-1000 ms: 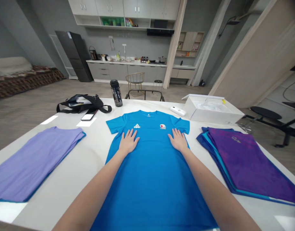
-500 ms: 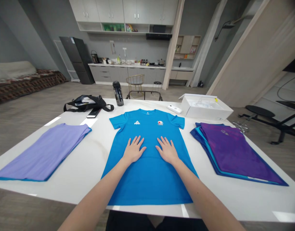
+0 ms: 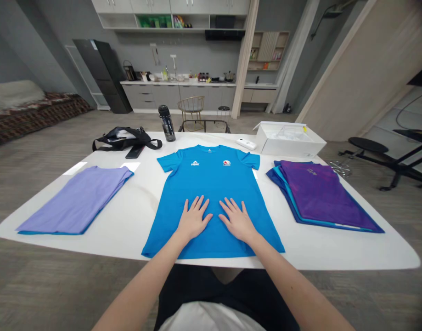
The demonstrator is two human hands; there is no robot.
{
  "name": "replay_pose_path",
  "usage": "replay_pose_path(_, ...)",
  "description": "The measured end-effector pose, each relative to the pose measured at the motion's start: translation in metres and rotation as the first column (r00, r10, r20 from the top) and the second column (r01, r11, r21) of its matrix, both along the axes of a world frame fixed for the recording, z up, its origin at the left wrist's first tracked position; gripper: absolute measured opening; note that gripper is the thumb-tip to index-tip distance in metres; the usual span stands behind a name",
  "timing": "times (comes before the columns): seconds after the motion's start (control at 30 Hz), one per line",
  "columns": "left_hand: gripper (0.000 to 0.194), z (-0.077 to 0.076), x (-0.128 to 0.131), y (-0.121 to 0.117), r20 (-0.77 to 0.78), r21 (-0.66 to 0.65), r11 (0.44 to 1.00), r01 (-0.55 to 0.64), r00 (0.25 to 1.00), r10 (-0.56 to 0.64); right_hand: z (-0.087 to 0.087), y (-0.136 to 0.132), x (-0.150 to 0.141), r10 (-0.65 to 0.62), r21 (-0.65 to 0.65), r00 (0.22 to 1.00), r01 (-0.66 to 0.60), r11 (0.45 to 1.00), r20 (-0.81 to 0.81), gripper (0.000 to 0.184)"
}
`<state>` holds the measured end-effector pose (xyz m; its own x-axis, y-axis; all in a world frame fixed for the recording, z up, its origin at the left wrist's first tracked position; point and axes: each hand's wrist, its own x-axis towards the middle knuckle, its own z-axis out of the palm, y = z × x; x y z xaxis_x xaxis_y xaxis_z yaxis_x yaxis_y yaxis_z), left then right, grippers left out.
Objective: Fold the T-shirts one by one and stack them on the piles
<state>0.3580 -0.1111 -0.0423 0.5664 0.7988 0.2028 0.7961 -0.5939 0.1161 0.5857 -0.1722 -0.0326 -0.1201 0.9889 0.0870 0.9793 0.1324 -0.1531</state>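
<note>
A blue short-sleeved T-shirt [image 3: 211, 184] lies spread flat, front side up, its collar away from me and its hem along the table's near edge. White chest lettering and a small round badge show on it. My left hand [image 3: 193, 218] rests palm down on the lower middle of the shirt, fingers spread. Beside it, my right hand [image 3: 237, 220] lies flat in the same way, with a strip of blue cloth visible between the two. Neither hand grasps anything.
Left on the white table [image 3: 121, 216] is a folded lilac garment [image 3: 78, 197] over a blue one; right is a stack topped by a purple garment [image 3: 321, 195]. Behind stand a black bag [image 3: 128, 138], phone [image 3: 135, 151], bottle [image 3: 167, 123], white device [image 3: 246, 144] and white box [image 3: 289, 140].
Both hands have slid down the shirt toward its hem, still flat. My view has tilted downward, bringing the table's near edge and my lap further into sight.
</note>
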Motion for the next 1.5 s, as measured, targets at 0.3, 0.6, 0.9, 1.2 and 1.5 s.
replay_pose_path(0.3,0.062,-0.005,-0.038,-0.058,-0.007,-0.050,0.999,-0.015,1.000,0.015,-0.011,-0.073,0.027,-0.251,0.009,0.967,0.251,0.968,0.046,0.067)
replay_pose_path(0.6,0.060,-0.004,-0.072,-0.099,-0.020,-0.030,0.996,-0.082,0.997,0.081,-0.010,-0.129,0.031,-0.270,0.016,0.961,0.270,0.963,0.055,0.065)
replay_pose_path(0.9,0.062,-0.018,-0.136,-0.129,0.024,0.048,0.983,-0.179,0.984,0.178,-0.024,-0.181,0.056,-0.228,0.153,0.973,0.229,0.961,-0.030,0.064)
replay_pose_path(1.2,0.040,-0.006,-0.182,-0.106,0.189,0.023,0.997,0.072,0.979,-0.075,-0.008,-0.174,0.087,-0.064,0.183,0.990,0.087,0.979,-0.126,0.040)
replay_pose_path(1.5,0.031,0.004,-0.137,-0.120,0.222,0.138,0.979,-0.147,0.968,0.114,-0.003,-0.189,0.074,-0.112,0.239,0.978,0.152,0.959,-0.174,0.036)
